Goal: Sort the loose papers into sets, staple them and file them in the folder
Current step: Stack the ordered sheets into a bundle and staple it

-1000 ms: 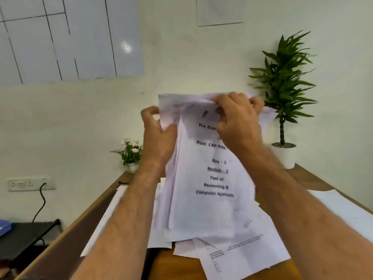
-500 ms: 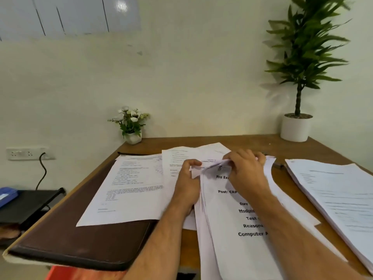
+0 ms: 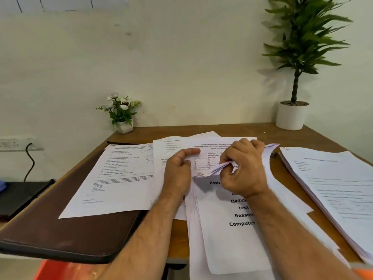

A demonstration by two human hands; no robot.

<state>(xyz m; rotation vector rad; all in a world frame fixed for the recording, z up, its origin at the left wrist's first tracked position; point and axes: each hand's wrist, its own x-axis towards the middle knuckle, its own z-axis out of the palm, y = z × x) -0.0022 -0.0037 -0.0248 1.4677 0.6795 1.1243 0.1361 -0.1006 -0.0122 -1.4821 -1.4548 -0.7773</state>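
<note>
My right hand [image 3: 243,168] pinches the white printed paper set's [image 3: 232,229] curled top edge; left hand [image 3: 178,168] grips its side. I'd square edges on the wooden desk [image 3: 282,178] before stapling.

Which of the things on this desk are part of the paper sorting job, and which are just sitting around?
Part of the job: held paper set, loose sheets, right-side stack, brown folder, left hand, right hand.

Just sitting around: flower pot, tall plant, wall socket.

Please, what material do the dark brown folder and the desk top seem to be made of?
The dark brown flat folder looks like leather or imitation leather, with a matte, soft sheen and a rounded, piped edge. The brown desk top looks like wood or wood-pattern laminate: faint grain, smooth surface.
</note>
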